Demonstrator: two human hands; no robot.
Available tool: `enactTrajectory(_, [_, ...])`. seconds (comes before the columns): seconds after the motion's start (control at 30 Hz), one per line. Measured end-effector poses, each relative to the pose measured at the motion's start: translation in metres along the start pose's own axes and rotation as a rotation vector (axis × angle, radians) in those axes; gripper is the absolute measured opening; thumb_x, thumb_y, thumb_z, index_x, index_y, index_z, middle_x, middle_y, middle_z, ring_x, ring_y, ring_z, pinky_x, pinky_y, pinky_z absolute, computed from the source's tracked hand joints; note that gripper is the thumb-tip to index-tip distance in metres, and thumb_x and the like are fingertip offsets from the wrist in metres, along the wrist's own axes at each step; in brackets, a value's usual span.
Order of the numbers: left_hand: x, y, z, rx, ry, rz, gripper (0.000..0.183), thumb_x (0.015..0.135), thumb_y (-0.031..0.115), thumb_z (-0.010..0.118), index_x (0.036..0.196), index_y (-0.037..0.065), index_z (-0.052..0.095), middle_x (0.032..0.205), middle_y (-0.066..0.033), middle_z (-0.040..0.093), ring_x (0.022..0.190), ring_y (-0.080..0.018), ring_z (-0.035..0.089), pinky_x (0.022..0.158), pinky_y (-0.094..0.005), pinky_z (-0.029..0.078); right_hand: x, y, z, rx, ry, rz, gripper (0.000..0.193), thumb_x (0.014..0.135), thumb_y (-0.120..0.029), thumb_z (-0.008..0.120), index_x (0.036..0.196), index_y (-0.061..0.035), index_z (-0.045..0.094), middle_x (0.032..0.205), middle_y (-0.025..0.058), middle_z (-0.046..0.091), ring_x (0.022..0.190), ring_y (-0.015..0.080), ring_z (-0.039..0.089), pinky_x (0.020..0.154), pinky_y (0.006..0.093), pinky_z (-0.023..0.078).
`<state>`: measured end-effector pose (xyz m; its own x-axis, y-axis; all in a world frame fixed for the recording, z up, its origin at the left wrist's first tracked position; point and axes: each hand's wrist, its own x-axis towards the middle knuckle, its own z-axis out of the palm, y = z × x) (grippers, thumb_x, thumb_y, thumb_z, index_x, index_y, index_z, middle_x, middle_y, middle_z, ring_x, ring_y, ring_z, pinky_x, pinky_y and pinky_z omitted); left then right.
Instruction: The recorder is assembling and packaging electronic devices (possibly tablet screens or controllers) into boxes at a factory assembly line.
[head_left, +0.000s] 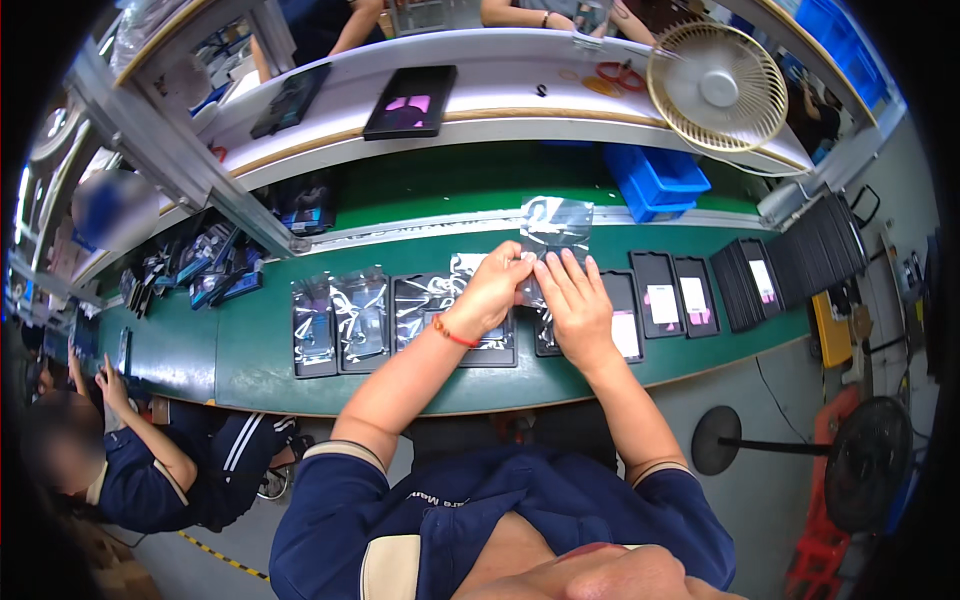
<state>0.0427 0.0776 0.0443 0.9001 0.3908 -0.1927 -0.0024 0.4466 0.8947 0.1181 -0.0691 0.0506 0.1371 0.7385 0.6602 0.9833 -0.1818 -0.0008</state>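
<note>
A clear plastic bag [556,222] lies over the row of trays, its far end sticking out beyond my hands. My left hand [492,290], with a red string bracelet on the wrist, is closed on the bag's left side with thumb and fingers together. My right hand [574,305] rests on the bag with its fingers stretched out side by side. What lies under my palms is hidden. To the left, black trays [318,373] carry clear bags, some with dark flat pieces inside. To the right, a black tray [658,262] holds a white card and pink film.
Black tray stacks [820,250] stand at the right end. Loose bagged parts [210,265] are piled at the left. A blue bin [655,180] sits under the shelf [500,95], which bears a fan [718,88] and a black tray [410,100]. A co-worker sits at the left.
</note>
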Motion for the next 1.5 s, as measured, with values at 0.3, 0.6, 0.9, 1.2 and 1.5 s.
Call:
enactTrajectory(0.3, [-0.036, -0.075, 0.03, 1.671, -0.111, 0.505, 0.066, 0.087, 0.059, 0.047, 0.138, 0.016, 0.043, 0.147, -0.0157, 0.034, 0.139, -0.0369, 0.022, 0.107, -0.0656, 0.013, -0.118, 0.053, -0.047, 0.103, -0.318, 0.173, 0.048, 0.078, -0.018, 0.066, 0.122, -0.0015, 0.057, 0.129, 0.0167, 0.054, 0.126, 0.0346, 0.046, 0.105, 0.0545, 0.029])
enactTrajectory(0.6, [-0.073, -0.069, -0.028, 1.666, -0.035, 0.432, 0.079, 0.078, 0.065, 0.056, 0.14, 0.018, 0.041, 0.149, -0.0138, 0.028, 0.138, -0.0387, 0.021, 0.1, -0.0737, 0.01, -0.095, -0.004, -0.002, 0.268, -0.401, 0.181, 0.057, 0.083, -0.029, 0.062, 0.127, 0.0053, 0.05, 0.137, 0.0238, 0.044, 0.133, 0.0411, 0.033, 0.108, 0.0581, 0.019])
enactTrajectory(0.9, [-0.115, -0.025, -0.103, 1.536, 0.016, 0.292, 0.074, 0.08, 0.056, 0.061, 0.14, 0.017, 0.04, 0.15, -0.0198, 0.024, 0.14, -0.0377, 0.018, 0.103, -0.0701, 0.013, -0.05, -0.058, 0.043, 0.403, -0.289, 0.165, 0.047, 0.083, -0.021, 0.064, 0.12, 0.0056, 0.055, 0.127, 0.0242, 0.053, 0.123, 0.042, 0.045, 0.104, 0.0536, 0.03])
enactTrajectory(1.2, [0.001, 0.098, -0.273, 1.721, 1.069, 0.291, 0.066, 0.079, 0.043, 0.068, 0.124, -0.002, 0.05, 0.123, -0.0273, 0.049, 0.12, -0.0407, 0.044, 0.1, -0.0463, 0.037, 0.005, -0.037, 0.041, 0.216, -0.477, 0.692, 0.072, 0.064, -0.031, 0.082, 0.12, 0.0002, 0.051, 0.107, 0.0194, 0.059, 0.097, 0.0386, 0.06, 0.081, 0.0453, 0.049])
enactTrajectory(1.5, [0.031, 0.124, -0.306, 1.459, 0.924, -0.207, 0.075, 0.077, 0.03, 0.071, 0.141, 0.014, 0.035, 0.137, -0.0246, 0.041, 0.132, -0.0381, 0.035, 0.103, -0.0522, 0.034, 0.032, -0.036, 0.04, 0.343, -0.651, 0.726, 0.071, 0.061, -0.032, 0.085, 0.114, 0.0017, 0.051, 0.1, 0.0204, 0.066, 0.099, 0.0366, 0.063, 0.084, 0.0423, 0.049])
